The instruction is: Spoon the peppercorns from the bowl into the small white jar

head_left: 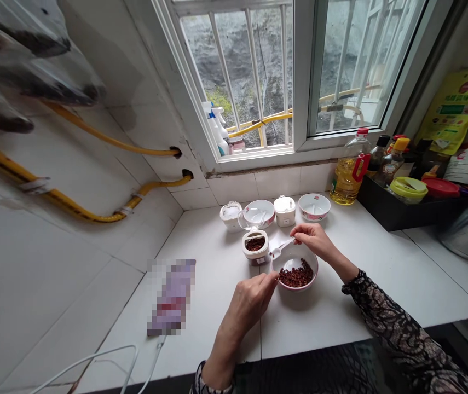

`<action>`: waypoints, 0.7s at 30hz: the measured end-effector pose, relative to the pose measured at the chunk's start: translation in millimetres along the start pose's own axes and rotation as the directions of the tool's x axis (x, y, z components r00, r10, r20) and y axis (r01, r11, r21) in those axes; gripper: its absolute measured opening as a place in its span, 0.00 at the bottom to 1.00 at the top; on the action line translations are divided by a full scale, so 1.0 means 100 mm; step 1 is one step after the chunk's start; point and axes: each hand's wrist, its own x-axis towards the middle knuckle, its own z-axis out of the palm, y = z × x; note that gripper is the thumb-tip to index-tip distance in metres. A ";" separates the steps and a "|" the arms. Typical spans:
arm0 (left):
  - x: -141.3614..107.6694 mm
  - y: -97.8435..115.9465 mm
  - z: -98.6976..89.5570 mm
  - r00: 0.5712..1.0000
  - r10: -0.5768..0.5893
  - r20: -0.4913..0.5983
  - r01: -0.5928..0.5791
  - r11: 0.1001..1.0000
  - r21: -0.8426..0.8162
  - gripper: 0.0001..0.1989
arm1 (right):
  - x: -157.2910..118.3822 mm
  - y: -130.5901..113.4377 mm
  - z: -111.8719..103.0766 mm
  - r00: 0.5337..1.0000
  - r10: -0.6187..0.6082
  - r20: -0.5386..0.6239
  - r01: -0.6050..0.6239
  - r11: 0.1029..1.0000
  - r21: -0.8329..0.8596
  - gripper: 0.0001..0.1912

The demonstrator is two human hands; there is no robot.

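Head view: a small white spoon (283,247), apparently plastic, lies aslant above the far left rim of the front bowl (312,256), its long axis running from the right fingers down and leftward to the scoop. The scoop points toward the open jar (251,257), which stands just left of the bowl; the right hand (315,239) is the nearer to the spoon and pinches the end of its handle. Whether the scoop carries anything is too small to tell. The left hand (249,301) has its fingers closed on the near left part of the bowl's rim, on the viewer's side of the jar.

Note the materials. The bowl is round, white and smooth with a pinkish edge; in it lie reddish-brown grains (297,276), rough and heaped toward the near side. Similar dark grains show inside the jar, a squat, rounded vessel with a cream collar and a clear lid tipped back. Beyond stand two pale jars, left (230,220) and right (285,213), and two patterned bowls, all on a glossy, white-tiled tabletop (213,284). A clear bottle of yellow oil (344,178) rises at the back right.
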 end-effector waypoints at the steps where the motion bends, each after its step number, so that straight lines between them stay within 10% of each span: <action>1: 0.00 0.00 0.01 1.000 -0.002 0.003 0.002 1.000 -0.005 0.14 | 0.01 -0.01 0.03 0.999 -0.028 -0.027 0.028 1.000 0.010 0.08; 5: -0.02 -0.02 0.03 1.000 -0.012 0.001 0.012 1.000 -0.017 0.13 | 0.01 -0.07 0.18 0.958 -0.270 -0.100 0.255 0.956 -0.143 0.09; 13: -0.01 0.00 0.02 1.000 -0.015 0.018 0.015 1.000 -0.002 0.14 | -0.08 -0.11 0.29 0.730 -0.668 0.145 0.607 0.536 -0.587 0.12; 21: 0.00 0.01 -0.01 1.000 0.003 -0.002 -0.003 1.000 -0.007 0.15 | -0.08 -0.11 -0.06 0.841 -0.538 0.057 0.452 0.640 -0.622 0.10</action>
